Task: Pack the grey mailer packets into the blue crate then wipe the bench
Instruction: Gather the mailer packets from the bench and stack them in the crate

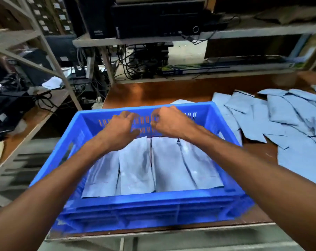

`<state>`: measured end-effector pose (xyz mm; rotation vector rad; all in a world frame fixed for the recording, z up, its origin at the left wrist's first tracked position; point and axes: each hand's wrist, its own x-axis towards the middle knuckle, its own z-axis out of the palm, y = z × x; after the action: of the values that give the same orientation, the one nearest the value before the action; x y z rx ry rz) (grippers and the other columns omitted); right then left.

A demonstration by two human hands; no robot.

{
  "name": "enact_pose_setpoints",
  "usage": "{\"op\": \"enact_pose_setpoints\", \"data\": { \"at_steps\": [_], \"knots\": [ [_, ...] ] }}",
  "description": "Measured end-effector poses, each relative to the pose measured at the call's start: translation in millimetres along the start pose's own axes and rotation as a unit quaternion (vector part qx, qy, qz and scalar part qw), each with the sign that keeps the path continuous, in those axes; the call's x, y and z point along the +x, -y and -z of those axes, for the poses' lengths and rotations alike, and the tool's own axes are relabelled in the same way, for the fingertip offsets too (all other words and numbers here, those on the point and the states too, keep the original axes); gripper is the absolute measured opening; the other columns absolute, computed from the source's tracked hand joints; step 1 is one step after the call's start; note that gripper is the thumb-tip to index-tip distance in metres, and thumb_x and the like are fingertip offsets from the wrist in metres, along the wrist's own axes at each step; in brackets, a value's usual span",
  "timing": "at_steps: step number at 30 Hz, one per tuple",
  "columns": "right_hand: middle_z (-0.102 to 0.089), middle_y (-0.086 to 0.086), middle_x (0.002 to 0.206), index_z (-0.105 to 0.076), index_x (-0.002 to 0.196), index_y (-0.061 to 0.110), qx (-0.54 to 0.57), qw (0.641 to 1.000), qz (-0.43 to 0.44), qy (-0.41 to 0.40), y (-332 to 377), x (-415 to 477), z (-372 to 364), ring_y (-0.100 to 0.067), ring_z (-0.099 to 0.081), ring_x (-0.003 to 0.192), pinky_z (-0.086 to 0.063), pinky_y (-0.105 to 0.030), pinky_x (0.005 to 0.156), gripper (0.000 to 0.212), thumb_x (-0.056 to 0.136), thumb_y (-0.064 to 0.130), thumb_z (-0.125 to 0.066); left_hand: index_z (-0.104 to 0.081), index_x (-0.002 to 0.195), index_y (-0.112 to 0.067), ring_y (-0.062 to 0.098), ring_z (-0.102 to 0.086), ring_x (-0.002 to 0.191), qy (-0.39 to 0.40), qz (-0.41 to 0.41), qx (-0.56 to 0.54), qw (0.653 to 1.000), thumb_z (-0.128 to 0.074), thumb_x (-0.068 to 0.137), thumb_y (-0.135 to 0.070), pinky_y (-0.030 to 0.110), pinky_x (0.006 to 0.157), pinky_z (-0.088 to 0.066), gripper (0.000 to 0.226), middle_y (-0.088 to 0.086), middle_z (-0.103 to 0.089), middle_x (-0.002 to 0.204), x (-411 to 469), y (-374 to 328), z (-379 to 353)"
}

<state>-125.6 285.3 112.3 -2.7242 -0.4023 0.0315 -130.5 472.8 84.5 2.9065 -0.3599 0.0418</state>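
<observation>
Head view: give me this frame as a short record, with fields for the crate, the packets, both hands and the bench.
crate: blue crate on the bench, near its front edge
packed: grey packets side by side inside the crate
unpacked: loose packets piled on the bench, right of the crate
hands: left hand and right hand inside the crate, close together at the packets' far ends
grip: blurred; cannot tell whether either hand holds a packet
stage: packing unfinished

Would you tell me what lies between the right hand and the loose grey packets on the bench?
In the head view, only the blue crate's right wall stands between the right hand and the loose packets.
</observation>
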Motion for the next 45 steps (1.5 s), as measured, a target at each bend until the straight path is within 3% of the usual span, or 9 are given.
{"op": "enact_pose_setpoints", "data": {
  "at_steps": [7, 15, 20, 26, 29, 32, 36, 40, 45],
  "knots": [
    [-0.072, -0.009, 0.096, -0.07, 0.095, 0.026, -0.005, 0.963, -0.118, -0.242, -189.5, -63.7, 100.1, -0.034, -0.066, 0.091, -0.056, -0.04, 0.079, 0.028, 0.08, 0.033, -0.048, -0.047, 0.136, -0.022, 0.034, -0.046, 0.125, -0.054, -0.167, -0.059, 0.983, -0.046, 0.083, -0.054, 0.051, 0.101, -0.042, 0.062, 0.007, -0.049, 0.139, 48.0, -210.9, -31.4],
    [-0.073, -0.012, 0.094, -0.075, 0.086, 0.018, 0.005, 0.969, -0.2, -0.144, -379.8, -143.9, 82.8, -0.035, -0.066, 0.092, -0.055, -0.036, 0.075, 0.023, 0.081, 0.025, -0.054, -0.03, 0.148, -0.019, 0.041, -0.029, 0.139, 0.098, -0.033, 0.029, 0.994, -0.051, 0.092, -0.044, 0.055, 0.11, -0.029, 0.065, 0.013, -0.034, 0.151, 100.0, -387.9, -106.2],
    [-0.059, -0.01, 0.13, -0.061, 0.121, 0.02, 0.002, 0.977, -0.214, -0.017, -437.3, -162.4, 23.0, -0.036, -0.053, 0.12, -0.046, -0.043, 0.094, 0.053, 0.086, 0.055, -0.042, -0.019, 0.153, -0.023, 0.043, -0.014, 0.145, 0.161, 0.152, 0.035, 0.975, -0.04, 0.098, -0.047, 0.055, 0.117, -0.013, 0.063, 0.015, -0.019, 0.159, 101.4, -394.0, -177.5],
    [0.005, -0.014, 0.164, -0.004, 0.157, 0.022, -0.116, 0.972, -0.205, -0.007, -457.3, -174.7, -51.7, -0.04, 0.008, 0.149, 0.009, -0.051, 0.119, 0.082, 0.09, 0.069, -0.004, 0.017, 0.154, -0.031, 0.059, -0.003, 0.141, 0.151, 0.227, 0.024, 0.962, -0.037, 0.095, -0.062, 0.067, 0.112, -0.008, 0.086, 0.017, 0.008, 0.163, 91.0, -370.6, -240.9],
    [-0.008, -0.013, 0.164, -0.015, 0.156, 0.018, -0.134, 0.976, -0.173, -0.003, -461.4, -177.2, -52.6, -0.039, 0.003, 0.15, 0.002, -0.049, 0.121, 0.071, 0.095, 0.052, -0.004, 0.015, 0.155, -0.032, 0.058, -0.007, 0.141, 0.099, 0.214, 0.019, 0.972, -0.032, 0.098, -0.058, 0.069, 0.11, -0.012, 0.078, 0.011, -0.001, 0.164, 80.3, -371.3, -257.4],
    [-0.04, -0.013, 0.153, -0.045, 0.145, 0.011, -0.14, 0.981, -0.136, -0.017, -463.9, -185.5, -55.4, -0.039, -0.025, 0.145, -0.02, -0.049, 0.119, 0.063, 0.099, 0.04, -0.013, -0.016, 0.157, -0.019, 0.053, -0.034, 0.13, 0.05, 0.204, 0.078, 0.975, -0.047, 0.097, -0.045, 0.064, 0.103, -0.031, 0.073, 0.011, -0.031, 0.158, 58.6, -373.9, -265.5],
    [-0.05, -0.009, 0.146, -0.055, 0.138, 0.016, -0.149, 0.986, -0.071, -0.003, -450.4, -207.2, -58.1, -0.035, -0.037, 0.141, -0.018, -0.044, 0.117, 0.063, 0.103, 0.039, -0.007, -0.023, 0.155, -0.023, 0.043, -0.024, 0.137, 0.041, 0.135, 0.095, 0.985, -0.035, 0.098, -0.048, 0.058, 0.105, -0.023, 0.064, 0.004, -0.022, 0.161, 25.8, -381.6, -267.6],
    [-0.035, 0.002, 0.157, -0.042, 0.147, 0.03, -0.135, 0.99, 0.027, 0.014, -428.6, -241.4, -52.1, -0.024, -0.025, 0.148, -0.014, -0.043, 0.121, 0.053, 0.102, 0.048, -0.019, -0.027, 0.15, -0.037, 0.033, -0.019, 0.141, 0.008, 0.09, 0.058, 0.994, -0.037, 0.091, -0.063, 0.054, 0.108, -0.019, 0.065, -0.002, -0.027, 0.156, -9.4, -381.6, -258.8],
    [0.009, 0.0, 0.164, 0.003, 0.156, 0.035, -0.123, 0.987, -0.101, 0.009, -427.7, -230.6, -48.6, -0.027, 0.007, 0.151, 0.002, -0.05, 0.122, 0.088, 0.081, 0.081, 0.008, -0.001, 0.154, -0.045, 0.039, -0.001, 0.148, 0.051, 0.131, 0.01, 0.99, -0.029, 0.087, -0.079, 0.059, 0.115, -0.008, 0.081, 0.001, 0.0, 0.165, 11.3, -364.4, -261.3]
  ]
}}
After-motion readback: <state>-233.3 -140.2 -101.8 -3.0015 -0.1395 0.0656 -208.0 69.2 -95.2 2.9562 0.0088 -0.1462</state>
